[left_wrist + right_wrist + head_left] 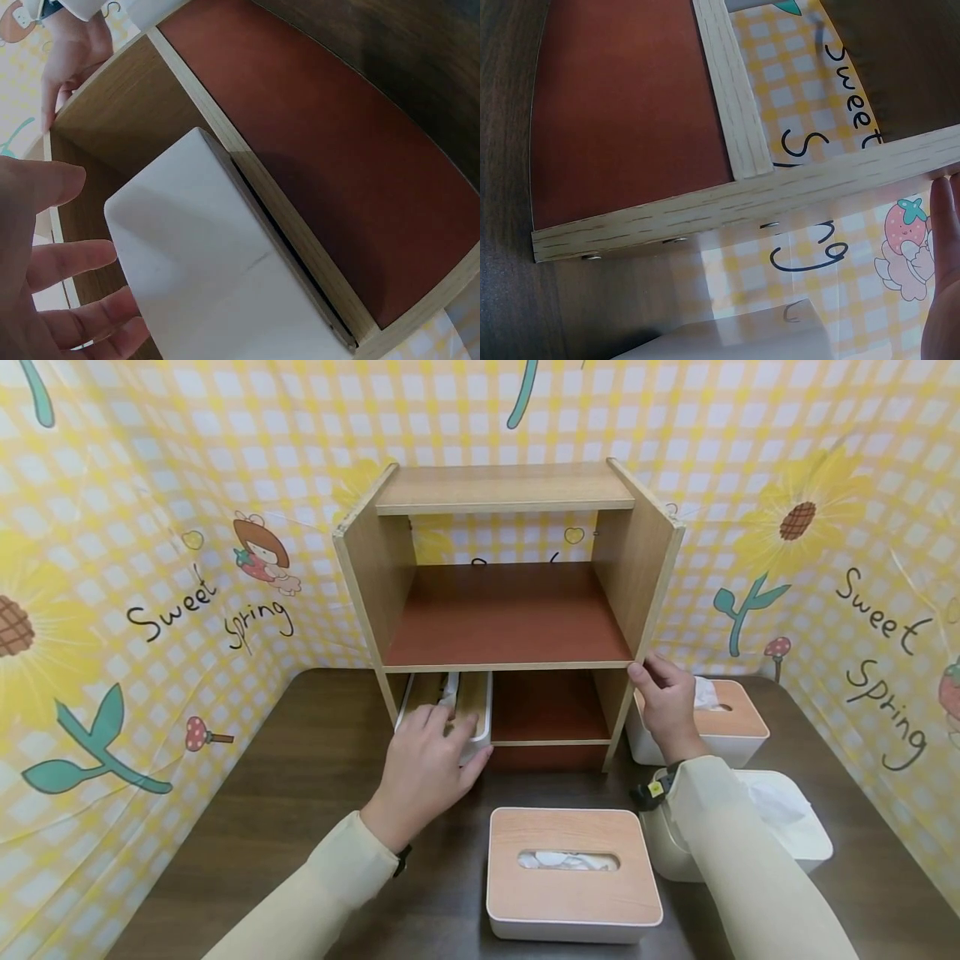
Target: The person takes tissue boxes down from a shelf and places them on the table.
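Note:
My left hand (427, 760) lies over a white tissue box (195, 247) with a wood-coloured top, inside the lower left of a small wooden shelf unit (510, 664). Its fingertips touch the box's edge, and the thumb is spread away from it in the left wrist view. White tissue shows at the slot in the lid. My right hand (667, 702) touches the front edge of the unit's right side panel (682, 210) from outside, at about the height of the middle board.
A tissue box with a wood-coloured lid (570, 893) stands in front of the unit. To the right are another wood-topped box (731, 714) and a white tissue box (813, 835) partly under the right forearm. Yellow checked cloth (247, 452) surrounds the dark table (247, 827).

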A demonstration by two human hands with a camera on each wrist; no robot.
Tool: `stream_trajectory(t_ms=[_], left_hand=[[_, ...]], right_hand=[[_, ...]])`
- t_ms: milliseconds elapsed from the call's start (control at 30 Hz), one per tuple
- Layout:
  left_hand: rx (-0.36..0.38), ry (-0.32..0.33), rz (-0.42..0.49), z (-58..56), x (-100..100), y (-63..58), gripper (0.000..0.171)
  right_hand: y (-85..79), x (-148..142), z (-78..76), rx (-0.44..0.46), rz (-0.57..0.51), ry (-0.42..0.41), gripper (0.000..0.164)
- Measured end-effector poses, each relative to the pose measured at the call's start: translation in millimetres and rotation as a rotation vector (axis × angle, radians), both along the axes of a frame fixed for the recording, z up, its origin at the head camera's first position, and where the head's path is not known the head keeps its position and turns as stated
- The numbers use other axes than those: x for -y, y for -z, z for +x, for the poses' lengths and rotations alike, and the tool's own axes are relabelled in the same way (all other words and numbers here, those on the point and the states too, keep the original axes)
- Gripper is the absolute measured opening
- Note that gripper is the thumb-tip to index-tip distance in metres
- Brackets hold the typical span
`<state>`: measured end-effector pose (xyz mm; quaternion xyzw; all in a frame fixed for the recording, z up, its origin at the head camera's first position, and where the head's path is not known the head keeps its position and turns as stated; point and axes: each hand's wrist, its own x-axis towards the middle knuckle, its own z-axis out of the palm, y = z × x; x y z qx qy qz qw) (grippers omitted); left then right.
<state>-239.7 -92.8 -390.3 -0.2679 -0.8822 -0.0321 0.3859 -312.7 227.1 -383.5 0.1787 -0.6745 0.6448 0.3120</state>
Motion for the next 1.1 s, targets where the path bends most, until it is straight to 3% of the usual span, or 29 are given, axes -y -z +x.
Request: stream_trajectory(t_ms=[433, 733, 1100], left_hand=[[-0.029, -0.099, 0.004, -13.5, -5, 2.8, 0.056], [0.005, -0.161, -0.019, -18.8, -8, 5.7, 0.061], [0.014, -0.176, -0.022, -22.9, -12, 9.8, 0.059]], right_hand=[[-2.9, 0, 3.0, 0.01, 0.068, 0.03, 0.027], [-2.5, 1, 1.5, -0.001, 0.021, 0.004, 0.026], [-1.6, 1, 0.4, -0.033, 0.015, 0.009, 0.026]])
